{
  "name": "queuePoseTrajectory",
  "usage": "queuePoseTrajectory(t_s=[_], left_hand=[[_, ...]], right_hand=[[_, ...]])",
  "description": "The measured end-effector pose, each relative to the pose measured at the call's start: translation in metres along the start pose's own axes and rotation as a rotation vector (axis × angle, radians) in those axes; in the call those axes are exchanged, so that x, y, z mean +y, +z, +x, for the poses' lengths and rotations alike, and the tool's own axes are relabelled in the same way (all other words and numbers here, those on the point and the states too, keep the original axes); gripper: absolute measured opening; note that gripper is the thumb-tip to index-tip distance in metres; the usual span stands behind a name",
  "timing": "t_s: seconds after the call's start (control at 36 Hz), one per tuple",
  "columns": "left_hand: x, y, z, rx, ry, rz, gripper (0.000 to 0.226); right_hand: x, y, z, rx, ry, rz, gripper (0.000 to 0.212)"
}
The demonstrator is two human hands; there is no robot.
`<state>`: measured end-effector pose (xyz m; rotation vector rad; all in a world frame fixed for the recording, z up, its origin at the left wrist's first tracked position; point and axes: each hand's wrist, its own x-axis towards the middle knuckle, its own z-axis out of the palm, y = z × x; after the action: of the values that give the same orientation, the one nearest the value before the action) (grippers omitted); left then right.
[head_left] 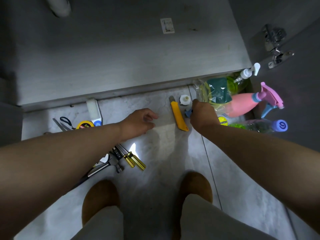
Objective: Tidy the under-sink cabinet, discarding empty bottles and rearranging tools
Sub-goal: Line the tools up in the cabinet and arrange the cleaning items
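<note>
The right hand (203, 116) has its grip curled round a small blue object (188, 112), mostly hidden by the fingers. It is low over the pale marbled floor tiles (155, 170), just right of a yellow utility knife (179, 116) that lies flat on them. A white bottle neck (185, 99) stands near the knife's far end. The left hand (138, 123) hovers to the knife's left, its grip loose and holding nothing. Bottles crowd the right by the cabinet's corner: a pink spray bottle (242, 104), a green pump bottle (245, 75), a purple-capped bottle (280, 125) and a clear bag of sponges (216, 93). On the tiles at left lie scissors (65, 122) and a yellow tape measure (84, 125). Nearer, beside the left forearm, are two yellow-handled screwdrivers (135, 161) and a hammer (119, 168). Beyond all this the grey cabinet floor (121, 58) bears a small sticker (167, 25), and a metal hinge (275, 45) sits on the dark panel at right. Brown slippers (100, 196) stand on the near tiles.
</note>
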<state>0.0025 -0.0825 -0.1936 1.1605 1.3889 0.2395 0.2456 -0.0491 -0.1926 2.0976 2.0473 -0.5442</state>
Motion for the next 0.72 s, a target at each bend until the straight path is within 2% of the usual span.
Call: queuePoseTrajectory(t_s=[0.08, 0.14, 0.22, 0.31, 0.33, 0.42, 0.5, 0.56, 0.64, 0.72], left_hand=[[-0.011, -0.009, 0.001, 0.071, 0.030, 0.049, 0.024], [-0.018, -0.016, 0.002, 0.132, 0.055, 0.122, 0.025], [-0.027, -0.030, 0.000, 0.243, 0.068, 0.239, 0.027], [-0.039, -0.045, -0.006, 0.348, 0.087, 0.367, 0.025], [-0.042, -0.051, -0.009, 0.382, 0.089, 0.396, 0.025], [-0.054, -0.065, -0.020, 0.496, 0.069, 0.417, 0.025], [-0.068, -0.077, -0.030, 0.601, 0.017, 0.427, 0.026], [-0.077, -0.084, -0.034, 0.659, -0.040, 0.421, 0.035], [-0.085, -0.091, -0.035, 0.691, -0.162, 0.411, 0.055], [-0.085, -0.094, -0.030, 0.701, -0.291, 0.329, 0.071]], right_hand=[[-0.004, 0.000, -0.007, 0.046, -0.012, -0.002, 0.028], [-0.006, 0.001, -0.014, 0.063, -0.108, -0.054, 0.035], [-0.013, 0.009, -0.027, -0.054, -0.237, -0.112, 0.050], [-0.022, 0.018, -0.035, -0.175, -0.241, -0.126, 0.079], [-0.025, 0.021, -0.035, -0.204, -0.242, -0.145, 0.082], [-0.032, 0.026, -0.034, -0.273, -0.256, -0.147, 0.068], [-0.037, 0.030, -0.028, -0.208, -0.273, -0.167, 0.048], [-0.044, 0.034, -0.027, -0.219, -0.337, -0.211, 0.047], [-0.057, 0.038, -0.032, -0.271, -0.402, -0.123, 0.049], [-0.075, 0.042, -0.043, -0.323, -0.516, -0.100, 0.059]])
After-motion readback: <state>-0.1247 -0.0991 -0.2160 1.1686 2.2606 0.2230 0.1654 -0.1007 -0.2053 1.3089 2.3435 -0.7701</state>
